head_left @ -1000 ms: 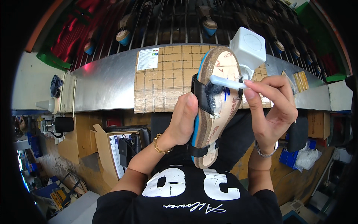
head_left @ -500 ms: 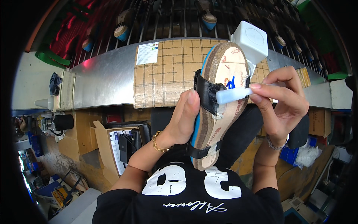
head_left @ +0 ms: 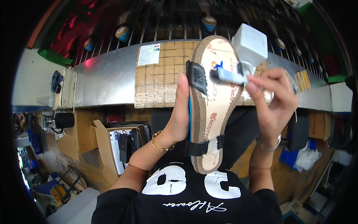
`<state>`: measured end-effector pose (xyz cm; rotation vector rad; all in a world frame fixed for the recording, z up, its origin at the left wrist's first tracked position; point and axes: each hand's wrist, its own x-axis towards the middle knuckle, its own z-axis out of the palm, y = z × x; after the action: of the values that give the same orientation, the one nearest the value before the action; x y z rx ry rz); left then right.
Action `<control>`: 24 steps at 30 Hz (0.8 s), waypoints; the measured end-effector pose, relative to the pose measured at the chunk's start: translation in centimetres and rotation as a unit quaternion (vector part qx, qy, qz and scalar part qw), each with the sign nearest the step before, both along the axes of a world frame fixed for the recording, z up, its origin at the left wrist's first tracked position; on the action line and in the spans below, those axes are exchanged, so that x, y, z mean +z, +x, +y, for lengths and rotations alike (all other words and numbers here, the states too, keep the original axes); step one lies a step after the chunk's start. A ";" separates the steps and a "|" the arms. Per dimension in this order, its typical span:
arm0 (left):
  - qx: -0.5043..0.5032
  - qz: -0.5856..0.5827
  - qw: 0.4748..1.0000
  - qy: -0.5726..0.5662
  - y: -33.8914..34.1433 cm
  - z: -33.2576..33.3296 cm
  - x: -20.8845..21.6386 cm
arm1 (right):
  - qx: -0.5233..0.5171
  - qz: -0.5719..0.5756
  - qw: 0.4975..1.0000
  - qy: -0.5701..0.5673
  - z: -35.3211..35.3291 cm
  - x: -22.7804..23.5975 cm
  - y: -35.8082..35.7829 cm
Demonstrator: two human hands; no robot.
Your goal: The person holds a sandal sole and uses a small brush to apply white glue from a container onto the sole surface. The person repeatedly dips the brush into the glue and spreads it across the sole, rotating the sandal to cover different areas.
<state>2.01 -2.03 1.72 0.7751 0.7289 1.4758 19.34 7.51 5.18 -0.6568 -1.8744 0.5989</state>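
My left hand (head_left: 178,119) grips the left edge of an upturned sandal sole (head_left: 210,115), cork-brown along its sides with a blue outer edge. Black strap ends lie folded onto its pale underside: a wide strap (head_left: 196,77) near the top and a narrower strap (head_left: 198,148) near the bottom. Between the fingertips of my right hand (head_left: 274,100) is a slightly blurred brush (head_left: 230,77) with a whitish handle and dark bristles. Its bristles are over the sole's middle, right of the wide strap; whether they touch cannot be made out. A blue mark (head_left: 219,66) shows just above.
A flat cardboard box (head_left: 160,84) lies on the metal bench (head_left: 100,82) behind the sole. Beside the sole's top stands a white plastic container (head_left: 251,44). Beyond, a rack of metal bars (head_left: 167,22) carries several sandals. An open carton (head_left: 108,145) sits lower left.
The brush has moved from the wide strap's end onto the pale middle of the sole. The sole has shifted slightly left and turned more face-on. My right hand has moved left.
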 end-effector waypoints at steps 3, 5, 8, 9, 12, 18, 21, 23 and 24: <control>0.061 0.024 0.997 -0.030 0.4 0.3 0.8 | 0.010 0.008 0.998 -0.065 -2.0 -0.7 0.6; 0.056 0.051 0.997 -0.030 0.2 0.2 0.4 | 0.005 0.022 0.997 -0.078 -2.5 -0.8 0.3; 0.066 0.081 0.994 -0.023 0.8 0.3 0.7 | -0.033 0.024 0.998 -0.042 -3.0 -0.4 -0.3; 0.068 0.090 0.993 -0.021 0.9 0.3 0.7 | -0.049 0.020 0.998 -0.020 -3.1 -0.3 -0.4; 0.092 0.125 0.988 -0.006 1.3 0.3 0.2 | -0.092 0.001 0.994 0.055 -3.1 0.1 -0.3; 0.094 0.119 0.988 -0.010 1.5 0.4 0.1 | -0.086 0.021 0.993 0.077 -2.6 0.7 -0.1; 0.061 0.122 0.991 -0.005 1.3 0.3 0.2 | -0.039 0.040 0.996 0.075 -0.9 0.6 0.2; 0.052 0.121 0.991 -0.004 1.4 0.3 0.5 | 0.008 0.025 0.996 0.082 0.1 0.7 0.4; 0.052 0.120 0.991 -0.005 1.3 0.2 0.6 | 0.029 0.028 0.996 0.077 0.4 0.6 0.5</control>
<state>3.36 -1.79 2.35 0.9290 0.9710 1.4860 19.79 7.90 5.81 -0.4811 -1.8713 0.4994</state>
